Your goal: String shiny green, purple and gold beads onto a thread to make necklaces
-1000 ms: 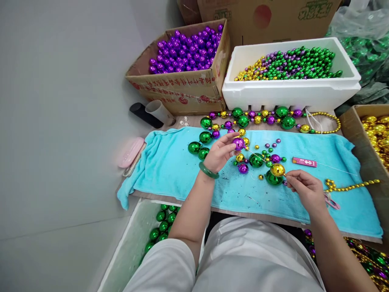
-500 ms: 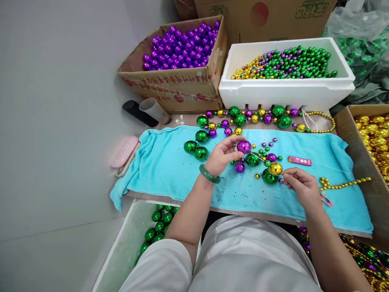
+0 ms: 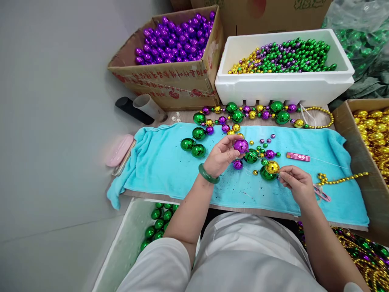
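Between the thumb and fingers of my left hand [image 3: 223,155] is a shiny purple bead [image 3: 241,146]. A thin pale string [image 3: 254,156] runs from it to a gold bead [image 3: 272,167]. My right hand [image 3: 297,183] pinches the string at the right end of that gold bead; its fingertips hide the exact grip. Beneath and behind lie a large green bead [image 3: 268,174], another green bead [image 3: 251,156], a purple bead [image 3: 269,154] and several small beads on the turquoise towel [image 3: 170,170].
A strung bead garland [image 3: 237,117] lies along the back. Behind it stand a carton [image 3: 164,83] of purple beads and a white foam box [image 3: 282,87] of small beads. A pink lighter [image 3: 298,157], pink-handled snips [image 3: 322,193] and a gold bead strand [image 3: 343,179] lie at right.
Both hands keep their holds on the purple bead and the string, with almost no movement between them. The whole view has shifted slightly.
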Demonstrator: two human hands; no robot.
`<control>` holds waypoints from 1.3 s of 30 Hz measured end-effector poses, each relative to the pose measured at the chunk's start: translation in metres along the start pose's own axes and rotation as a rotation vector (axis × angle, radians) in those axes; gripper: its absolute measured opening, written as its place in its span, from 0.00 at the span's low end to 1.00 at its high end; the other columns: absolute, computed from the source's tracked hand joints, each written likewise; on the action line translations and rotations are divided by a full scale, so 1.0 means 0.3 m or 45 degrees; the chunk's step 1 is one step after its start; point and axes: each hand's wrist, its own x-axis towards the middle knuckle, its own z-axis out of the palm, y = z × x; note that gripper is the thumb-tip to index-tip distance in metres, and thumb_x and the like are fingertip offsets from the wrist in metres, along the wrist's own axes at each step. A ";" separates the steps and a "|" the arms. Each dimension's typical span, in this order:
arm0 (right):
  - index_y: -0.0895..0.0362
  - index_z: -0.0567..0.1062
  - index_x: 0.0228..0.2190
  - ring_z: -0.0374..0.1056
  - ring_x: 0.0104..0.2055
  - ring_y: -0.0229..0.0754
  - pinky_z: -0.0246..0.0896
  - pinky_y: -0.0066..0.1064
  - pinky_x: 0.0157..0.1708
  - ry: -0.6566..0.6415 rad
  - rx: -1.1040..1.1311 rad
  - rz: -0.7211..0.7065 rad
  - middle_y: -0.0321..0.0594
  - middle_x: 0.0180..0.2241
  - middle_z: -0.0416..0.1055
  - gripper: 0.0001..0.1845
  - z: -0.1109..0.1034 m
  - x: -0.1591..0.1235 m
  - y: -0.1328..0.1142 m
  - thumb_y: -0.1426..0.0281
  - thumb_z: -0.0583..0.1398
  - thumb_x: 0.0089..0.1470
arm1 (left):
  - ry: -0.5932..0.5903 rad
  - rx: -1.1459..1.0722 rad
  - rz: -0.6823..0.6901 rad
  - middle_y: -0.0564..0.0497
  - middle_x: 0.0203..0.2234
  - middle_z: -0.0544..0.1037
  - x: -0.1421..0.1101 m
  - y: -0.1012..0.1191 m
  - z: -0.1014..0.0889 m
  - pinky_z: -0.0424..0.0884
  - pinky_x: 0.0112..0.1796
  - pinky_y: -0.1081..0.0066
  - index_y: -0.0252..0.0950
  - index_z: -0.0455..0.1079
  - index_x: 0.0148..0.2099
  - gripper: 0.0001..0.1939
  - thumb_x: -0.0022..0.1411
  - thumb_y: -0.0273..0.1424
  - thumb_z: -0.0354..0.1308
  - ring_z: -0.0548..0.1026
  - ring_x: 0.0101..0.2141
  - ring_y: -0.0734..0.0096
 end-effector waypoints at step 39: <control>0.57 0.72 0.27 0.57 0.18 0.32 0.50 0.24 0.17 -0.029 0.247 0.067 0.34 0.18 0.66 0.12 -0.009 0.036 0.010 0.62 0.66 0.44 | -0.235 0.909 0.080 0.46 0.45 0.74 0.060 -0.020 0.025 0.68 0.43 0.62 0.42 0.71 0.52 0.22 0.54 0.30 0.63 0.71 0.40 0.64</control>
